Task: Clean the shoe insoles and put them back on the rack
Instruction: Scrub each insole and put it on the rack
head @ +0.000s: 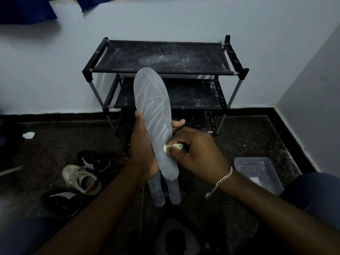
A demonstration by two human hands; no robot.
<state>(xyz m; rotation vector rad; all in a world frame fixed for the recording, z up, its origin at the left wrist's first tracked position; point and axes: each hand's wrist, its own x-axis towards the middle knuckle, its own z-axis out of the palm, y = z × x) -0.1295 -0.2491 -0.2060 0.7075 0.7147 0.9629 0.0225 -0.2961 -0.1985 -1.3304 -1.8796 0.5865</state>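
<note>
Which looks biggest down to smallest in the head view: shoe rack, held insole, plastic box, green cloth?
shoe rack
held insole, though nearness to the camera enlarges it
plastic box
green cloth

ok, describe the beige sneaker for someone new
Find the black shoe rack against the wall, then the floor to its front left, where three shoes lie. The beige sneaker is the middle one, pale and laced, between the far black sneaker and the near black sneaker, both striped.
</note>
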